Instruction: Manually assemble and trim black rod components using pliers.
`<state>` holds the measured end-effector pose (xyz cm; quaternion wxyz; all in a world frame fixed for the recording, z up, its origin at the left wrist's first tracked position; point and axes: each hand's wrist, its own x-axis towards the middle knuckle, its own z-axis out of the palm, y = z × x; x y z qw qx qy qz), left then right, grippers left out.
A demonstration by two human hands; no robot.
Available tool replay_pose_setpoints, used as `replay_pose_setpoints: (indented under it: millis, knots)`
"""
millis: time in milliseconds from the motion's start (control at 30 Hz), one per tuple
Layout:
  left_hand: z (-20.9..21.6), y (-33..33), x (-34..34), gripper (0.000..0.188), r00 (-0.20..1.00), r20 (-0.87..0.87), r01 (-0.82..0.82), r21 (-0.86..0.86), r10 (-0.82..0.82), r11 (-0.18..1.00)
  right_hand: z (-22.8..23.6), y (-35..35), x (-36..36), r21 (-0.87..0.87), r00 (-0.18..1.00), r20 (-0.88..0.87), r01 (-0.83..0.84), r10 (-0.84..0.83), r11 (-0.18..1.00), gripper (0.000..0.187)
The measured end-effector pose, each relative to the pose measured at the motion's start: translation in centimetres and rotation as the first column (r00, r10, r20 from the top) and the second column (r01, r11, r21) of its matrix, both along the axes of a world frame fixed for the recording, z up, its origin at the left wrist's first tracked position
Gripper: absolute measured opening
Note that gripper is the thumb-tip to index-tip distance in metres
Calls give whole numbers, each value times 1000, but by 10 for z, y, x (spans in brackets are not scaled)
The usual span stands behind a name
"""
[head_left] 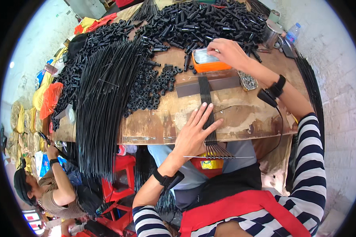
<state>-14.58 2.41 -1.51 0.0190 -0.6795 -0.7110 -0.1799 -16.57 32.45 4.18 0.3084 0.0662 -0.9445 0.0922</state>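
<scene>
My left hand lies flat, fingers spread, over a narrow row of thin black rods at the table's front edge. The rods' near ends fan out past the edge, and a thin metal wire runs across them. Farther off, the row crosses a flat brown bar. My right hand is at an orange box holding thin, pale metal pieces. Its fingers are pinched together at the box's contents; whatever is between them is too small to make out.
A thick bundle of long black rods overhangs the table's left front. Behind it are heaps of black tubes and black rings. A tray of small metal parts, a metal mug and a bottle stand right. A co-worker is at left.
</scene>
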Motion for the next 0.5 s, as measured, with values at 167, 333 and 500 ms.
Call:
replay_pose_setpoints:
  millis: [167, 333, 500]
  knots:
    - [6, 0, 2, 71, 999, 34, -15, 43, 14, 999, 6, 30, -29, -109, 909, 413, -13, 57, 994, 14]
    - [10, -6, 7, 85, 999, 47, 8, 1, -8, 1000, 27, 12, -15, -312, 857, 515, 194, -6, 930, 15]
    - [6, -16, 18, 84, 997, 56, -47, 27, 45, 999, 6, -31, 32, -44, 970, 190, -143, 149, 989, 15]
